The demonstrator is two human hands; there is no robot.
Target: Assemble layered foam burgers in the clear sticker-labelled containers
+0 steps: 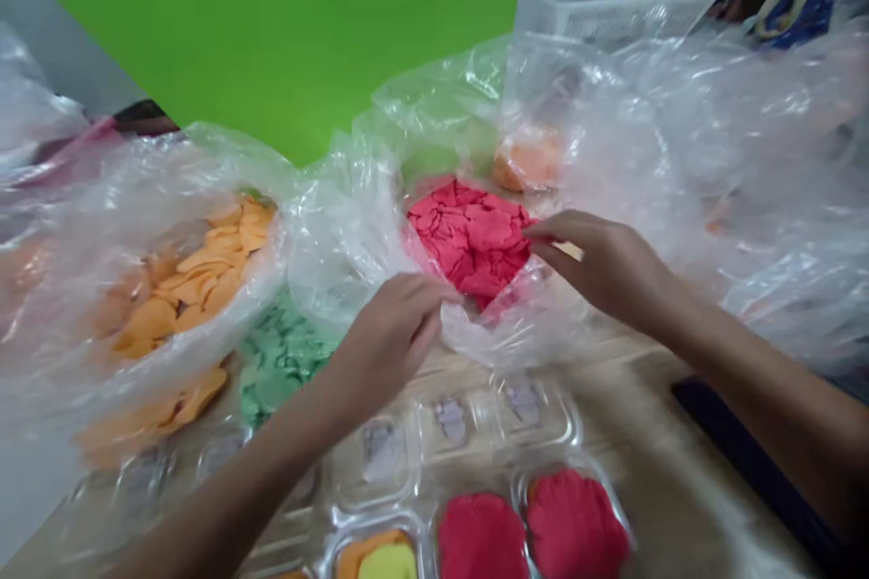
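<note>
Small craft workshop or packing bench. A wooden tabletop (652,407) carries clear plastic bags (685,145) of red modelling dough (468,240), orange modelling dough (190,280) and green modelling dough (278,362), beside clear compartmented trays (448,425) holding coloured portions. A white plastic basket (631,14) and a green wall (272,18) lie beyond.

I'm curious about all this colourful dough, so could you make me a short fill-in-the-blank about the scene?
The left hand and right hand, both ____, reach to cracked red dough in a clear plastic bag.
Flat ____ pieces lie in another bag further left.
Crumbly ____ dough lies just left of the left hand.
The clear tray below holds ____ compartments of red dough.

bare; orange; green; two
</note>
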